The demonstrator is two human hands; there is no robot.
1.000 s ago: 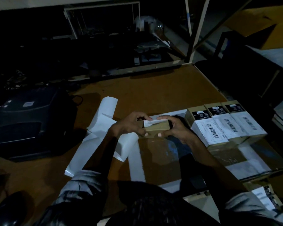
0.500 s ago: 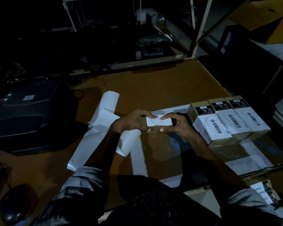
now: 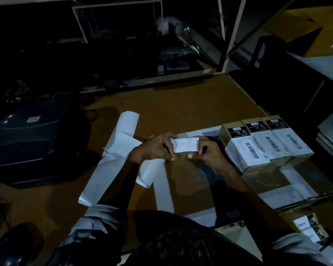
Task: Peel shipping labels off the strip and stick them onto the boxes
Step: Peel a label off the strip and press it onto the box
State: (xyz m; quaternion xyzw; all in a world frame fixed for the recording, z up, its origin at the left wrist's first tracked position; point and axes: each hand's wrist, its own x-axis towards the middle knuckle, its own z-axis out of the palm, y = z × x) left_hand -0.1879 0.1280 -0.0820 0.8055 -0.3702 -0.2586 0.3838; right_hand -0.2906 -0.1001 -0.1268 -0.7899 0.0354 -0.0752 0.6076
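A small tan box (image 3: pixel 184 155) is held between my two hands over the big taped carton (image 3: pixel 190 185). A white shipping label (image 3: pixel 186 144) lies across the face turned toward me. My left hand (image 3: pixel 155 148) grips the box's left end, fingers curled over the label's left edge. My right hand (image 3: pixel 207 149) grips the right end, thumb under the box. Left of my hands lies the white backing strip (image 3: pixel 112 156), long and folded. To the right, three labelled boxes (image 3: pixel 265 144) stand side by side on the carton.
A dark label printer (image 3: pixel 31 143) sits at the left of the brown table (image 3: pixel 181 108). A computer mouse (image 3: pixel 13 244) lies at the bottom left. More small boxes (image 3: pixel 309 225) show at the bottom right. Metal shelving posts (image 3: pixel 233 33) rise behind the table.
The box has been tilted up toward me, so its labelled face now shows fully. My fingers have moved along the label's edges. Both hands stayed at about the same spot.
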